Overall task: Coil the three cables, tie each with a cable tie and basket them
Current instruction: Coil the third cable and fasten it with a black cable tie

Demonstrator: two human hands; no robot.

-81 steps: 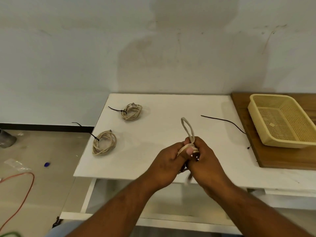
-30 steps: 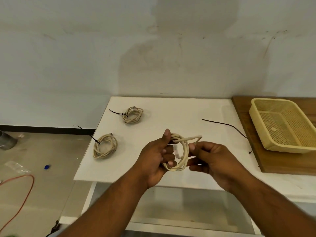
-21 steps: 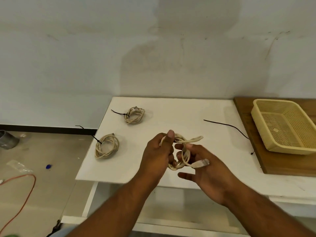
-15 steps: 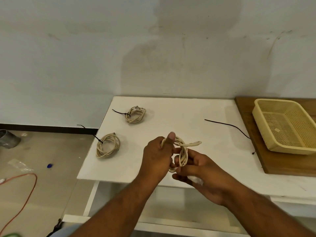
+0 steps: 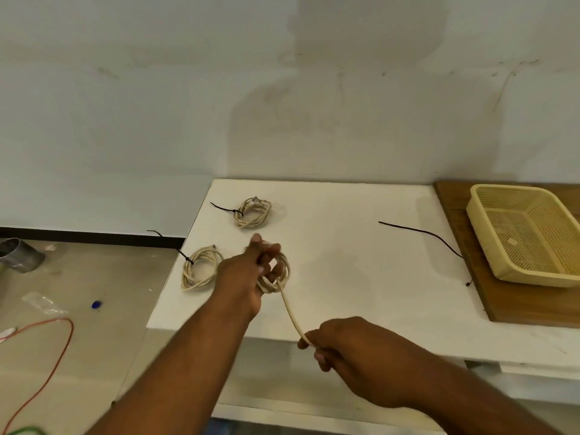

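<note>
My left hand [image 5: 251,268] grips a coil of beige cable [image 5: 281,277] above the white table [image 5: 361,277]. A loose end of that cable [image 5: 292,315] runs down and back to my right hand [image 5: 342,343], which pinches it taut near the table's front edge. Two other beige coils lie at the table's left, each bound with a black cable tie: one at the edge [image 5: 201,268], one farther back [image 5: 252,212]. A loose black cable tie [image 5: 420,233] lies on the table towards the right. The yellow mesh basket [image 5: 489,243] stands on a wooden board at the right.
The wooden board [image 5: 514,302] covers the table's right end. Left of the table is bare floor with an orange cord [image 5: 53,350], a metal can [image 5: 17,255] and scraps. A white wall rises behind the table.
My right hand has drawn the cable's end out of the coil and pulled it towards me. My left hand has moved the coil forward and left over the table.
</note>
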